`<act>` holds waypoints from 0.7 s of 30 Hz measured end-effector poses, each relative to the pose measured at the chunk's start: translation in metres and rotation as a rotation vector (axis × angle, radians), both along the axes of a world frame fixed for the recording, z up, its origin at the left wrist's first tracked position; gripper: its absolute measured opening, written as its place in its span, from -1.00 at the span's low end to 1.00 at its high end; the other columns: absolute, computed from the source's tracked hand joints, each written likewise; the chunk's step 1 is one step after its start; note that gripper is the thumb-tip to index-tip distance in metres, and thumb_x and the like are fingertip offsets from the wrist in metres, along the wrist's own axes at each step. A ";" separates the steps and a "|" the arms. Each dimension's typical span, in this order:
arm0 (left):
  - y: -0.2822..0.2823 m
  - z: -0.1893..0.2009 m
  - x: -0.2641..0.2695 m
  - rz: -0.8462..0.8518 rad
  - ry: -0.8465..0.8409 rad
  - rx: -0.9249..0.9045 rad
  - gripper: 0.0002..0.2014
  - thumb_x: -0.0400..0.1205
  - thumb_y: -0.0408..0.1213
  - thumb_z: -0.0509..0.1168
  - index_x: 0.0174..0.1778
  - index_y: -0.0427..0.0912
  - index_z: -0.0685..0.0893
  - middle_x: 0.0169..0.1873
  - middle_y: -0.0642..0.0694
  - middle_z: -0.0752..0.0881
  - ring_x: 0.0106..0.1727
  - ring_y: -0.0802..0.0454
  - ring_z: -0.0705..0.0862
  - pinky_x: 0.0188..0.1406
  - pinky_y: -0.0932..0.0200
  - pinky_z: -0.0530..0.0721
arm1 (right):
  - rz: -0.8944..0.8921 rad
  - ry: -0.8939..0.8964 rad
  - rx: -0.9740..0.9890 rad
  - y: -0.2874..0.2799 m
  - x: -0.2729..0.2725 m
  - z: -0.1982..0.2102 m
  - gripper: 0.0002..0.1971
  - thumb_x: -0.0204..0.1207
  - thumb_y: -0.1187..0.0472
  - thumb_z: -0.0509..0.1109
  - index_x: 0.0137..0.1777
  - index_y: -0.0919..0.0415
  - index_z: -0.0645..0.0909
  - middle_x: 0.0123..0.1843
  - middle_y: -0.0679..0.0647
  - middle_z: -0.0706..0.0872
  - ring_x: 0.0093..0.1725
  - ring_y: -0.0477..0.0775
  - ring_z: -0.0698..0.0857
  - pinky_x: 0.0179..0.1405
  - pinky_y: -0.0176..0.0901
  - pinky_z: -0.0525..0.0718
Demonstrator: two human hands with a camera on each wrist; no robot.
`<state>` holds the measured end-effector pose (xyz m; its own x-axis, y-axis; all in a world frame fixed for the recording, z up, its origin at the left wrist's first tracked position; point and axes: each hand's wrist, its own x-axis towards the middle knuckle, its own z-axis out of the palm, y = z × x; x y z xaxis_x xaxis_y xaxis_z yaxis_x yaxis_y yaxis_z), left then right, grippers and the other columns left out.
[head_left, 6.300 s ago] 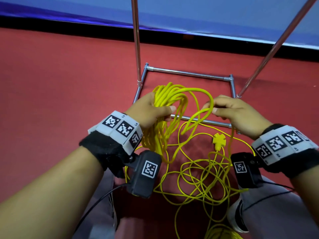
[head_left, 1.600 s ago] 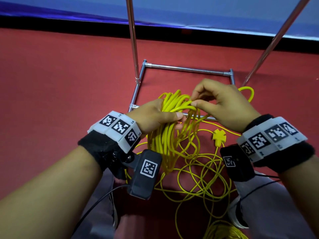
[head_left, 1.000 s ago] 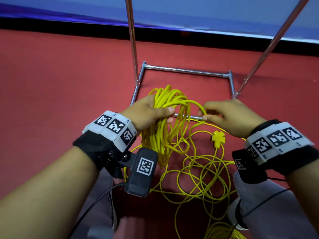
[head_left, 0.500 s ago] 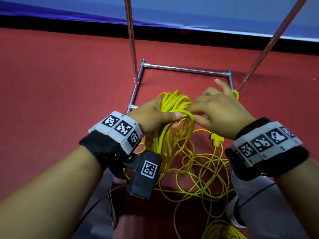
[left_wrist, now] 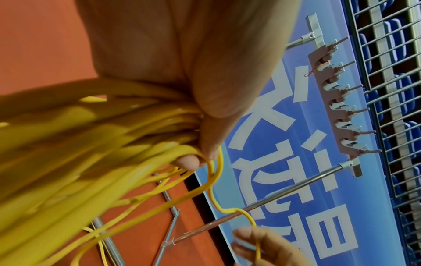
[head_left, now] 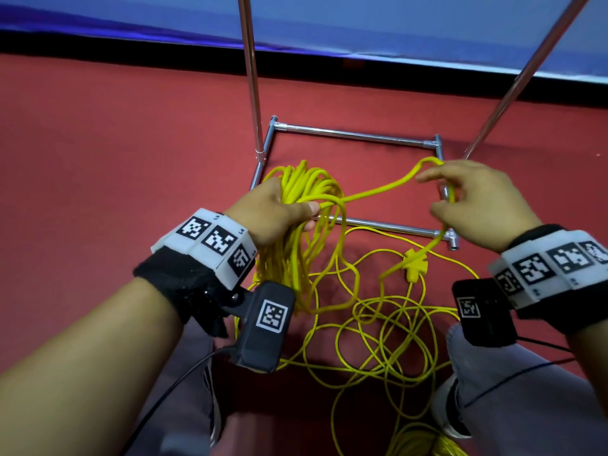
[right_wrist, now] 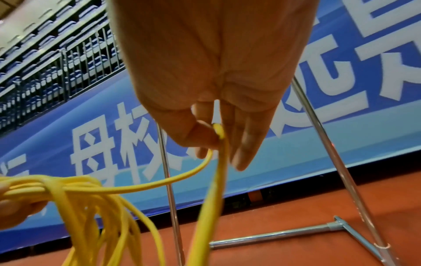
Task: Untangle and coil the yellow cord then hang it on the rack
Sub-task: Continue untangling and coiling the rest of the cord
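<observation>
Tangles are my worry: my left hand [head_left: 276, 209] grips the coiled yellow cord [head_left: 306, 192] at nine o'clock, my right hand [head_left: 477, 202] pinches a fresh loop at two. Loose cord [head_left: 388, 327] heaped at six could snag and knot.

Red floor [head_left: 115, 143], blue banner [head_left: 394, 24], railed stands [right_wrist: 45, 59]

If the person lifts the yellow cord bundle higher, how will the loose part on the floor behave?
The yellow cord is probably floppy: it sags between the left hand and right hand. The floor loops cross each other, so they may snag and drag. The yellow plug would likely swing.
</observation>
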<state>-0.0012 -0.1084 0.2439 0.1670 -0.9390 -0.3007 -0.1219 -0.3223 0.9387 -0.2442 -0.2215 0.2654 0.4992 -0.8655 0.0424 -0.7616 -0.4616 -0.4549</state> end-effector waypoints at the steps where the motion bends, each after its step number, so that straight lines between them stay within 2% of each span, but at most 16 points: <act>1: 0.000 -0.001 0.003 0.024 0.007 0.006 -0.88 0.62 -0.35 0.36 -0.06 -0.33 0.59 -0.50 -0.03 0.70 -0.45 0.05 0.64 -0.22 0.01 0.63 | -0.032 -0.030 0.009 -0.002 -0.004 0.000 -0.70 0.37 0.46 0.41 0.05 0.15 0.73 -0.07 0.00 0.73 -0.01 -0.31 0.67 -0.10 -0.64 0.34; 2: 0.001 -0.001 0.006 0.040 0.009 0.006 -0.88 0.62 -0.36 0.36 -0.04 -0.34 0.59 -0.51 -0.02 0.69 -0.46 0.06 0.65 -0.25 0.03 0.64 | -0.068 -0.049 0.017 -0.004 -0.006 -0.002 -0.74 0.38 0.47 0.41 -0.04 0.14 0.74 -0.25 -0.11 0.70 -0.21 -0.45 0.62 -0.20 -0.68 0.37; 3: 0.001 -0.001 0.008 0.054 0.007 0.002 -0.85 0.61 -0.37 0.36 -0.01 -0.37 0.58 -0.51 -0.01 0.69 -0.44 0.06 0.67 -0.27 0.05 0.66 | -0.105 -0.077 0.031 -0.006 -0.009 -0.005 -0.76 0.39 0.49 0.39 -0.14 0.13 0.72 -0.32 -0.14 0.67 -0.33 -0.48 0.59 -0.26 -0.67 0.42; 4: 0.002 -0.001 0.009 0.069 0.004 -0.001 -0.78 0.61 -0.36 0.37 0.06 -0.43 0.57 -0.51 0.01 0.69 -0.40 0.04 0.68 -0.25 0.03 0.68 | -0.142 -0.128 0.069 -0.009 -0.010 -0.009 -0.72 0.40 0.52 0.34 -0.21 0.09 0.67 -0.29 -0.08 0.70 -0.39 -0.45 0.60 -0.28 -0.61 0.49; 6: 0.001 -0.002 0.012 0.093 0.001 -0.009 -0.64 0.59 -0.35 0.39 0.16 -0.54 0.50 -0.48 0.00 0.71 -0.30 -0.08 0.69 -0.14 -0.11 0.69 | -0.171 -0.291 0.193 -0.009 -0.006 -0.012 -0.60 0.41 0.60 0.17 -0.24 0.01 0.50 -0.07 0.08 0.75 -0.39 -0.29 0.65 -0.34 -0.36 0.63; 7: 0.001 -0.002 0.013 0.102 0.004 -0.011 -0.59 0.59 -0.34 0.40 0.18 -0.57 0.47 -0.47 -0.01 0.71 -0.26 -0.13 0.68 -0.08 -0.19 0.67 | -0.155 -0.334 0.218 -0.009 -0.004 -0.013 -0.57 0.40 0.60 0.12 -0.20 -0.04 0.42 0.00 0.09 0.75 -0.37 -0.19 0.66 -0.32 -0.26 0.62; 9: 0.001 -0.002 0.013 0.120 0.013 -0.002 -0.59 0.59 -0.34 0.40 0.19 -0.57 0.46 -0.46 -0.01 0.71 -0.23 -0.15 0.68 -0.06 -0.22 0.66 | -0.105 -0.340 0.214 -0.009 -0.001 -0.014 -0.57 0.49 0.49 0.17 -0.04 -0.17 0.32 -0.02 0.05 0.77 -0.37 0.00 0.58 -0.25 -0.10 0.53; 11: 0.001 -0.002 0.013 0.111 0.011 0.001 -0.70 0.59 -0.36 0.38 0.13 -0.48 0.53 -0.48 0.02 0.71 -0.31 -0.04 0.71 -0.17 -0.05 0.70 | -0.058 -0.322 0.186 -0.011 -0.001 -0.013 -0.69 0.63 0.23 0.21 0.24 -0.21 0.37 -0.15 -0.04 0.77 -0.42 -0.05 0.51 -0.22 -0.19 0.49; 13: 0.002 0.000 0.012 0.068 0.010 0.002 -0.89 0.61 -0.39 0.36 -0.04 -0.33 0.58 -0.53 0.04 0.70 -0.43 0.12 0.70 -0.36 0.15 0.69 | -0.013 -0.270 0.141 -0.013 -0.002 -0.012 -0.70 0.69 0.18 0.15 0.34 -0.10 0.51 -0.28 -0.06 0.69 -0.46 -0.16 0.47 -0.36 -0.44 0.41; 14: 0.003 0.002 0.011 0.049 0.006 0.006 -0.94 0.61 -0.40 0.35 -0.13 -0.27 0.58 -0.54 0.04 0.69 -0.46 0.16 0.69 -0.42 0.21 0.68 | 0.005 -0.259 0.128 -0.013 -0.002 -0.011 -0.69 0.70 0.23 0.13 0.31 -0.05 0.58 -0.31 -0.05 0.64 -0.43 -0.14 0.49 -0.38 -0.49 0.39; 17: 0.006 0.005 0.009 -0.012 0.009 0.022 -0.85 0.63 -0.40 0.32 -0.28 -0.21 0.60 -0.55 0.01 0.69 -0.51 0.18 0.65 -0.51 0.30 0.63 | 0.033 -0.304 0.183 -0.011 0.000 -0.010 -0.68 0.67 0.37 0.12 0.19 0.02 0.62 -0.29 -0.03 0.63 -0.28 -0.02 0.51 -0.25 -0.47 0.39; 19: 0.007 0.005 0.008 -0.051 0.017 0.041 -0.83 0.63 -0.40 0.31 -0.30 -0.22 0.62 -0.52 -0.05 0.69 -0.49 0.12 0.64 -0.45 0.29 0.63 | -0.008 -0.417 0.297 -0.011 0.006 -0.010 -0.65 0.63 0.48 0.07 0.08 0.04 0.56 -0.24 -0.06 0.67 -0.24 -0.08 0.51 -0.10 -0.36 0.45; 21: 0.007 0.004 0.007 -0.083 0.022 0.051 -0.83 0.61 -0.38 0.34 -0.31 -0.20 0.66 -0.42 -0.14 0.69 -0.42 0.02 0.63 -0.32 0.18 0.63 | -0.052 -0.545 0.381 -0.010 0.012 -0.010 -0.67 0.56 0.47 0.08 -0.04 -0.01 0.50 -0.29 -0.07 0.67 -0.34 -0.14 0.48 -0.21 -0.33 0.45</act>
